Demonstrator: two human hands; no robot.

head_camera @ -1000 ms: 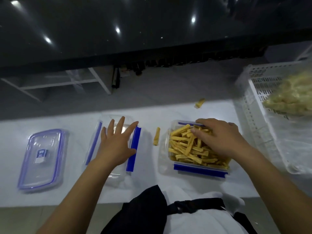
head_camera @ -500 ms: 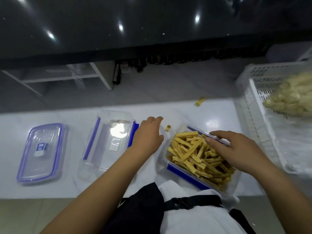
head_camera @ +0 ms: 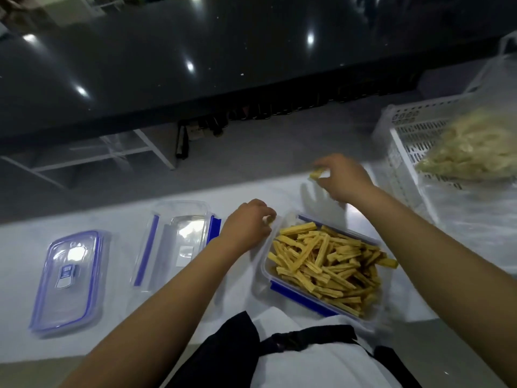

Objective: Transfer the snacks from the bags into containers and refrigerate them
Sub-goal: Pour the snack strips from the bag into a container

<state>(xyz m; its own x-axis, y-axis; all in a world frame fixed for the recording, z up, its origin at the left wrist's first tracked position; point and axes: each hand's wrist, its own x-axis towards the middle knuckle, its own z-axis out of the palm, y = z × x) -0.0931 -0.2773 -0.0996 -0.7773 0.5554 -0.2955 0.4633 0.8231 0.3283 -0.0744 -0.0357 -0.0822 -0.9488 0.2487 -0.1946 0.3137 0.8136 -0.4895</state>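
Note:
A clear container with blue clips [head_camera: 296,294], full of yellow snack sticks [head_camera: 327,261], sits on the white counter near the front edge. My left hand [head_camera: 246,225] hovers at its far left corner and pinches a small snack stick [head_camera: 269,219]. Farther back on the counter, my right hand [head_camera: 341,177] pinches another stray snack stick [head_camera: 317,173]. A clear bag of pale snacks [head_camera: 470,147] lies in the white basket [head_camera: 405,141] at the right.
Two clear lids lie on the counter to the left: one with blue clips [head_camera: 173,242] in the middle, one blue-rimmed [head_camera: 67,281] at far left. A dark glossy surface and a grey floor lie beyond the counter's far edge.
My right hand left the container and moved back to the stray stick at the counter's far edge. My left hand picked up the stick beside the container. The lid stayed put.

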